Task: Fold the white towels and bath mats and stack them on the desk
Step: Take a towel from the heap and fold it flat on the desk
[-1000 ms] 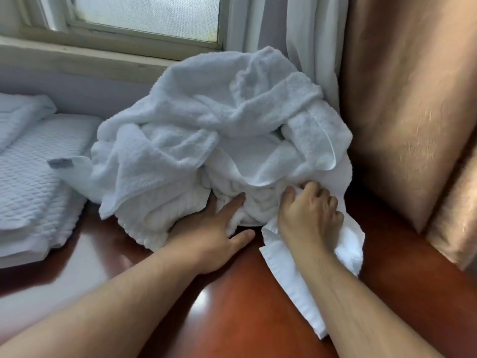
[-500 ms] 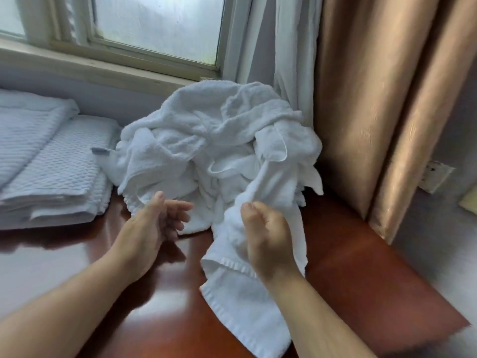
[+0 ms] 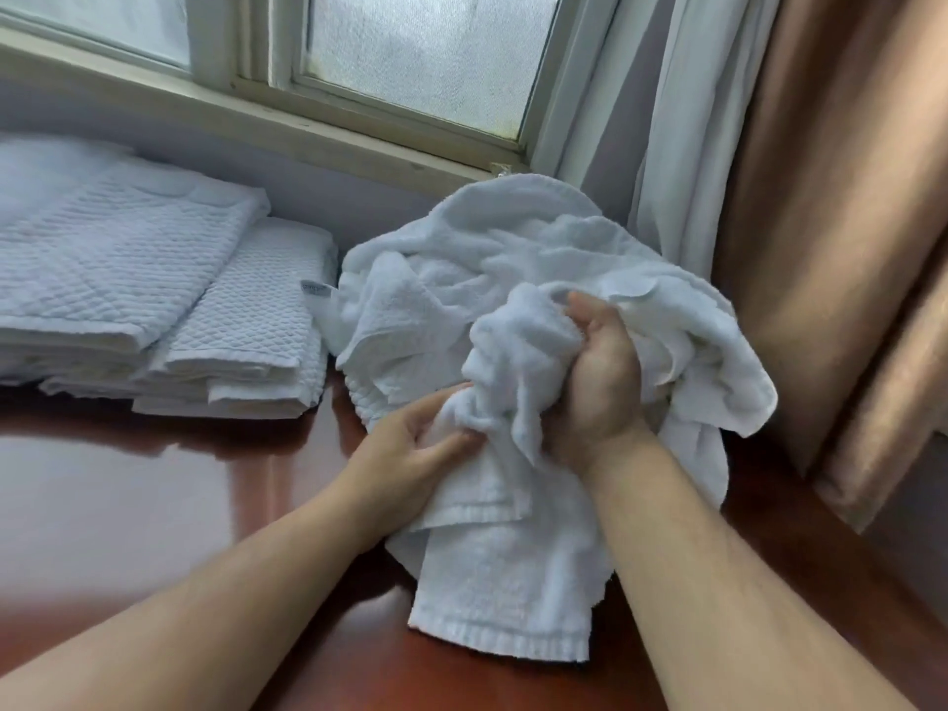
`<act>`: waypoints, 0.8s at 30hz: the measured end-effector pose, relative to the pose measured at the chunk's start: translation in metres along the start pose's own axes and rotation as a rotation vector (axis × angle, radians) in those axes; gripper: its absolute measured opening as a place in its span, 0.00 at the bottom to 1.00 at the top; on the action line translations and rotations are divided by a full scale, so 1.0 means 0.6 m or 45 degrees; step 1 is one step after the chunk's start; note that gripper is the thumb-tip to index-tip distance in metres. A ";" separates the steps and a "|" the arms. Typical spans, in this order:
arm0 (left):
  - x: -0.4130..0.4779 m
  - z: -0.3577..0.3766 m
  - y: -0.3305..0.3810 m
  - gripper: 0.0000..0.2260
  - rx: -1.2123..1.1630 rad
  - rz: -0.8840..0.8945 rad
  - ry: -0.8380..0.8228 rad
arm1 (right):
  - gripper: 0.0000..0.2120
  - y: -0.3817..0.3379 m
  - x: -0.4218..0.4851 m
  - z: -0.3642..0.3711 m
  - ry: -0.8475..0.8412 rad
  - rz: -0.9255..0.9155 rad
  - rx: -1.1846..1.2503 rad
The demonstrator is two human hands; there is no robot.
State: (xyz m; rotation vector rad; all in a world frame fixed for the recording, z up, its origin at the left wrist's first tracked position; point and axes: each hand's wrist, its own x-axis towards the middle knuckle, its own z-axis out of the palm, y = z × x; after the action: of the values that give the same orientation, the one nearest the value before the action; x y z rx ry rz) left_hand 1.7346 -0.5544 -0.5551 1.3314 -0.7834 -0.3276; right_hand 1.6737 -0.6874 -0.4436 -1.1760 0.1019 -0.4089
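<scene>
Hanging from both hands, a crumpled white towel (image 3: 513, 582) is trailing down onto the counter (image 3: 128, 505), with its hemmed lower edge lying on the glossy reddish-brown surface. The right hand (image 3: 600, 387) is gripping a bunched fold of the towel's upper part, with the fingers curling tightly round the cloth. The left hand (image 3: 410, 454) is pinching a lower fold of the same towel just beside the right wrist, its fingers pressing into the fabric. Both bare forearms are reaching in from the bottom edge.

Behind the hands, a loose heap of unfolded white towels (image 3: 461, 259) is sitting on the counter against the wall below the window sill. It is touching the held towel, and where one ends and the other begins cannot be told. A small grey label (image 3: 315, 289) is showing where the heap meets the nearer stack.

Left of the heap, two stacks of folded white bath mats are resting on the counter. The narrower stack (image 3: 256, 320) is lying just beside the heap. The wider stack (image 3: 128, 279) is overlapping it on the left and running out of view. Both are showing a quilted weave.

A frosted window (image 3: 426, 53) is filling the top. A white curtain (image 3: 682, 120) is hanging behind the heap, and a tan curtain (image 3: 831, 197) is hanging farther right.
</scene>
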 end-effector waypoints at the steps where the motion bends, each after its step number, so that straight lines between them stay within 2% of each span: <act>1: 0.006 0.001 -0.003 0.14 -0.031 -0.004 0.064 | 0.18 -0.002 0.004 -0.011 0.127 -0.143 -0.291; 3: 0.021 -0.002 -0.008 0.10 -0.058 -0.013 0.202 | 0.21 -0.005 0.005 -0.050 0.374 -0.566 -0.904; 4: 0.031 -0.005 -0.011 0.10 -0.049 -0.012 0.257 | 0.21 -0.003 0.006 -0.077 0.545 -0.712 -1.101; 5: 0.041 -0.009 -0.014 0.11 -0.023 -0.006 0.291 | 0.19 0.004 0.005 -0.102 0.680 -0.757 -1.148; 6: 0.049 -0.012 -0.017 0.13 0.008 0.007 0.309 | 0.17 0.015 0.005 -0.121 0.742 -0.739 -1.138; 8: 0.064 -0.012 -0.020 0.17 0.069 0.038 0.328 | 0.12 0.052 0.010 -0.158 0.644 -0.622 -1.030; 10: 0.079 -0.008 -0.026 0.17 0.095 0.065 0.328 | 0.14 0.085 0.019 -0.181 0.538 -0.565 -0.948; 13: 0.098 -0.005 -0.039 0.15 0.108 0.066 0.336 | 0.16 0.099 0.065 -0.194 0.546 -0.541 -0.791; 18: 0.135 0.005 -0.052 0.15 0.146 0.072 0.327 | 0.26 0.089 0.159 -0.184 0.670 -0.343 -1.087; 20: 0.146 0.014 -0.054 0.14 0.204 0.067 0.297 | 0.22 0.068 0.182 -0.192 0.631 -0.249 -1.190; 22: 0.145 0.021 -0.051 0.11 0.256 0.042 0.249 | 0.12 0.034 0.189 -0.199 0.616 -0.082 -1.097; 24: 0.137 0.022 -0.044 0.11 0.304 0.029 0.237 | 0.14 -0.005 0.169 -0.201 0.610 0.049 -0.998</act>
State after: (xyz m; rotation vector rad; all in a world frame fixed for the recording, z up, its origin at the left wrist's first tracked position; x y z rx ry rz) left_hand 1.7894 -0.6223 -0.5531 1.5506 -0.6956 -0.0911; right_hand 1.7315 -0.8306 -0.4741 -1.8171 0.7532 -0.6397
